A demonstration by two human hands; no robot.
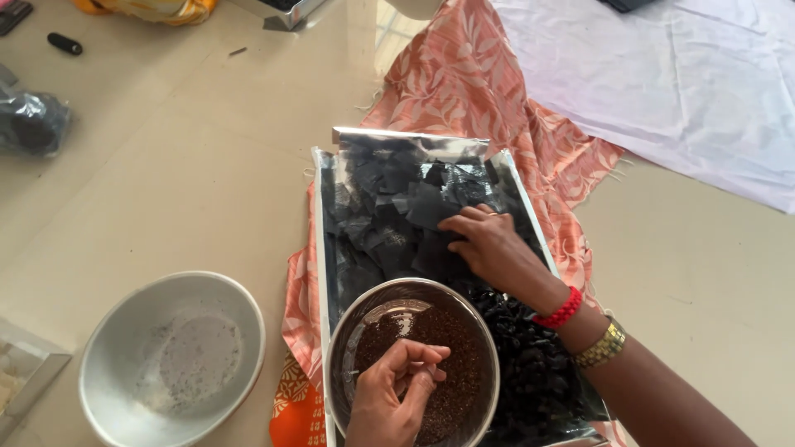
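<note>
My left hand (396,389) pinches narrow over the steel bowl (414,364) of brown grains at the tray's (325,248) near edge; my right hand (489,244) (fingers spread) presses black squares (397,215) mid-tray.

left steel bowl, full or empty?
Nearly empty. The left bowl shows its bare metal bottom with only a thin dusting of residue and specks; the bowl by the tray holds dark brown grains.

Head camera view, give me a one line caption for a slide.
Left hand pinches brown grains over a steel bowl; right hand presses black squares in a foil tray.
</note>
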